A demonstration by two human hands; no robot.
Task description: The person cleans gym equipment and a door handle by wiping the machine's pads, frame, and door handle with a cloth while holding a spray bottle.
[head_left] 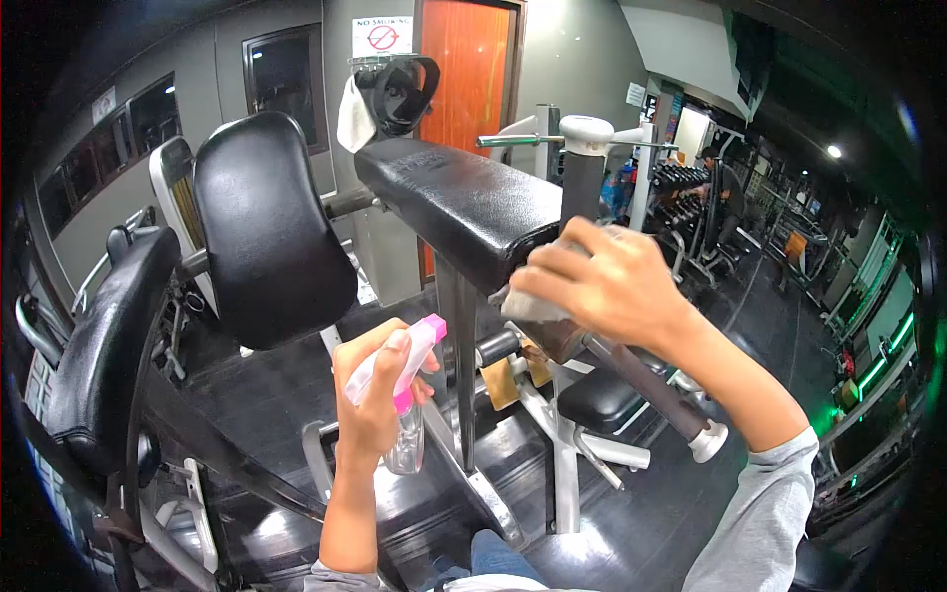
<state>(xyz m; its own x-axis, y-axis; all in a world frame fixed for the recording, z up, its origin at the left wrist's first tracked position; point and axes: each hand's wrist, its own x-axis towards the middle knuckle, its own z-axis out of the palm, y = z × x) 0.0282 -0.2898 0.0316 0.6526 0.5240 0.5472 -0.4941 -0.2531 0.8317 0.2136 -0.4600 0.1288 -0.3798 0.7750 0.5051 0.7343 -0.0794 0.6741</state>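
My left hand (371, 395) is wrapped round a clear spray bottle (405, 444) with a pink and white trigger head, held upright below the bench pad. My right hand (602, 281) holds a light grey cloth (538, 304) against the near end of the machine, by the corner of the long black pad (464, 192). A dark foam-covered upright handle (584, 187) with a white cap stands just behind my right hand. Part of the cloth is hidden under the fingers.
Black backrest pads (271, 227) stand at the left. A lower foam handle (661, 390) slopes down right above a small black seat (602, 400). Behind are an orange door (469, 79), a dumbbell rack (679, 178) and a person (728, 192) at the far right.
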